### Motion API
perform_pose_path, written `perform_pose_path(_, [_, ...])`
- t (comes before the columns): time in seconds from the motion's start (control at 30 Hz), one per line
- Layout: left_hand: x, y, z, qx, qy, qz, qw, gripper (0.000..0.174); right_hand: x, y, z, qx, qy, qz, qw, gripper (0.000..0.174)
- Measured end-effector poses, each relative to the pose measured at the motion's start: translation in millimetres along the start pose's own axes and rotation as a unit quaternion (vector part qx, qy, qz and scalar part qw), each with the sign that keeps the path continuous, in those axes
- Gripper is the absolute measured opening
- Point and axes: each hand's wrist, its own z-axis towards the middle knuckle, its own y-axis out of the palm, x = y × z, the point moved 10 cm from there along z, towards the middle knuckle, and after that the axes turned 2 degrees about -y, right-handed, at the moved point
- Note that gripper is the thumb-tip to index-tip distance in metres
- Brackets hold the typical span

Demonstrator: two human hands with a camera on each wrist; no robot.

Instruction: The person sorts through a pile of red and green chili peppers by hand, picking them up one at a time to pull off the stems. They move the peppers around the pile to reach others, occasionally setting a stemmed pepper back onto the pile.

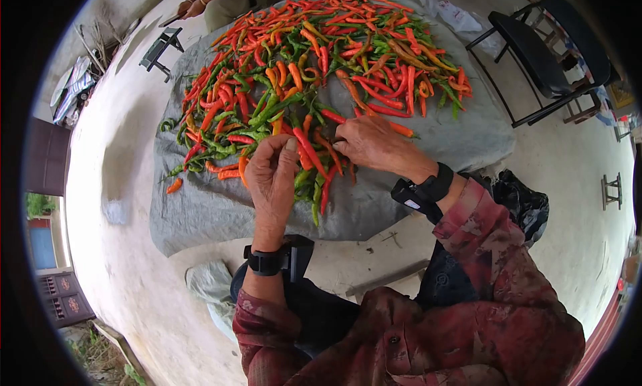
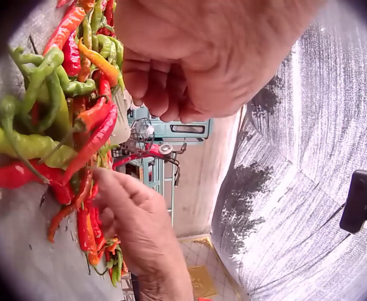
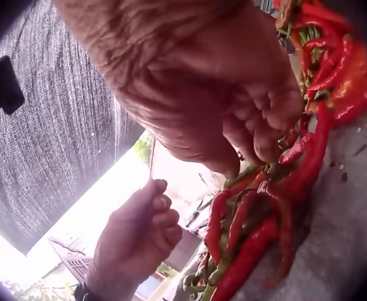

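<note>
Red and green chilli peppers (image 1: 314, 58) covered a grey woven sheet (image 1: 461, 135), spread thin for easy reach. The right hand (image 1: 374, 145) pinched a long red chilli (image 3: 312, 150); the left hand (image 1: 271, 178) was curled, its grip unclear.

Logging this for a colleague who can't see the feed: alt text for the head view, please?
Two hands work at the near edge of a heap of red, orange and green peppers spread on a grey cloth on concrete; the right hand pinches a red pepper, the left hand, fingers curled, is beside it. A black chair stands to the right.
</note>
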Motion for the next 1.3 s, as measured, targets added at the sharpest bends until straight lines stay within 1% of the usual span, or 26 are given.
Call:
perform_pose_path(0.07, [-0.4, 1.4, 0.5, -0.013, 0.007, -0.003, 1.0, 0.017, -2.8, -1.6, 3.4, 0.001, 0.009, 0.017, 1.0, 0.019])
perform_pose_path(0.13, [-5.6, 1.6, -1.6, -0.02, -0.007, 0.038, 0.999, 0.016, -3.9, 0.7, 6.8, -0.001, 0.016, 0.035, 0.999, 0.018])
perform_pose_path(0.2, [-5.9, -2.3, -3.2, -0.012, -0.01, 0.038, 0.999, 0.016, 8.2, -5.0, 7.8, 0.032, 0.053, 0.047, 0.997, 0.018])
perform_pose_path(0.23, [-5.5, -4.2, -2.8, -0.006, -0.01, 0.037, 0.999, 0.016, 11.3, -8.9, 7.7, 0.031, 0.051, 0.046, 0.997, 0.018])
perform_pose_path(0.33, [-6.5, -6.9, -3.6, -0.008, -0.024, 0.02, 0.999, 0.018, 2.9, -37.0, 2.2, 0.038, -0.016, 0.176, 0.983, 0.017])
perform_pose_path(0.37, [-6.2, -6.5, -3.8, -0.007, -0.022, 0.021, 1.0, 0.018, 0.3, -40.5, 0.9, 0.039, -0.018, 0.176, 0.983, 0.017])
perform_pose_path(0.43, [-13.3, 3.6, -4.7, -0.033, -0.054, -0.018, 0.998, 0.022, -8.3, -31.6, -3.4, -0.02, -0.03, 0.267, 0.963, 0.016])
perform_pose_path(0.47, [-12.3, 7.3, -4.1, -0.035, -0.055, -0.017, 0.998, 0.022, -10.8, -31.8, -6.0, -0.019, -0.029, 0.269, 0.963, 0.016])
perform_pose_path(0.53, [-16.0, 15.9, -5.1, -0.035, -0.083, -0.034, 0.995, 0.024, -28.7, -28.6, -12.4, -0.036, -0.086, 0.286, 0.954, 0.016])
perform_pose_path(0.57, [-17.6, 18.3, -4.6, -0.038, -0.085, -0.035, 0.995, 0.024, -28.7, -26.5, -13.4, -0.034, -0.082, 0.287, 0.954, 0.016])
perform_pose_path(0.63, [-15.0, 25.4, -1.7, -0.071, -0.064, -0.04, 0.995, 0.025, -38.0, -18.4, -15.8, -0.067, -0.119, 0.287, 0.948, 0.017])
perform_pose_path(0.67, [-14.7, 28.2, -0.2, -0.075, -0.064, -0.039, 0.994, 0.025, -38.2, -18.6, -16.3, -0.062, -0.127, 0.259, 0.955, 0.018])
perform_pose_path(0.7, [-14.0, 28.5, 0.9, -0.068, -0.062, -0.042, 0.995, 0.024, -37.8, -18.9, -17.1, -0.059, -0.124, 0.26, 0.956, 0.018])
perform_pose_path(0.77, [-13.0, 28.2, 1.2, -0.049, -0.059, -0.05, 0.996, 0.023, -33.9, -19.7, -18.7, -0.054, -0.096, 0.317, 0.942, 0.02])
perform_pose_path(0.9, [-16.6, 31.7, -0.4, -0.035, -0.084, -0.047, 0.995, 0.023, -22.7, -22.4, -21.0, -0.065, -0.063, 0.341, 0.936, 0.022])
perform_pose_path(0.97, [-17.8, 25.3, 0.9, -0.019, -0.089, -0.059, 0.994, 0.022, -20.1, -21.8, -24.7, -0.101, -0.059, 0.287, 0.951, 0.022])
perform_pose_path(1.0, [-18.9, 17.8, 2.2, 0.0, -0.092, -0.071, 0.993, 0.021, -16.2, -23.1, -25.7, -0.1, -0.059, 0.288, 0.951, 0.022])
perform_pose_path(1.03, [-20.4, 12.3, 4.2, 0.001, -0.091, -0.07, 0.993, 0.021, -11.0, -24.8, -26.8, -0.098, -0.06, 0.254, 0.96, 0.022])
perform_pose_path(1.07, [-20.1, -1.2, 8.4, 0.031, -0.072, -0.104, 0.991, 0.021, -6.2, -28.4, -27.2, -0.094, -0.063, 0.219, 0.969, 0.022])
perform_pose_path(1.1, [-20.0, -15.2, 13.0, 0.061, -0.051, -0.139, 0.987, 0.021, -3.2, -35.2, -28.1, -0.092, -0.067, 0.217, 0.97, 0.022])
perform_pose_path(1.13, [-20.9, -24.8, 15.5, 0.072, -0.045, -0.142, 0.986, 0.02, 14.8, -47.5, -27.7, -0.055, 0.007, 0.315, 0.947, 0.021])
perform_pose_path(1.17, [-19.5, -28.2, 16.4, 0.073, -0.037, -0.142, 0.986, 0.02, 34.4, -56.5, -29.7, -0.019, 0.079, 0.408, 0.909, 0.02])
perform_pose_path(1.2, [-12.4, -32.2, 17.3, 0.082, -0.016, -0.085, 0.993, 0.02, 54.8, -68.6, -29.4, 0.049, 0.085, 0.514, 0.852, 0.019])
perform_pose_path(1.23, [-6.2, -36.5, 17.5, 0.09, 0.004, -0.027, 0.996, 0.019, 75.1, -77.7, -28.0, 0.114, 0.089, 0.612, 0.777, 0.018])
perform_pose_path(1.27, [-7.8, -38.9, 19.2, 0.069, 0.02, 0.038, 0.997, 0.017, 86.1, -80.0, -24.5, 0.114, 0.083, 0.611, 0.779, 0.018])
perform_pose_path(1.3, [-3.5, -39.0, 21.5, 0.072, 0.025, 0.039, 0.996, 0.017, 110.1, -94.0, -29.4, 0.238, 0.092, 0.71, 0.656, 0.017])
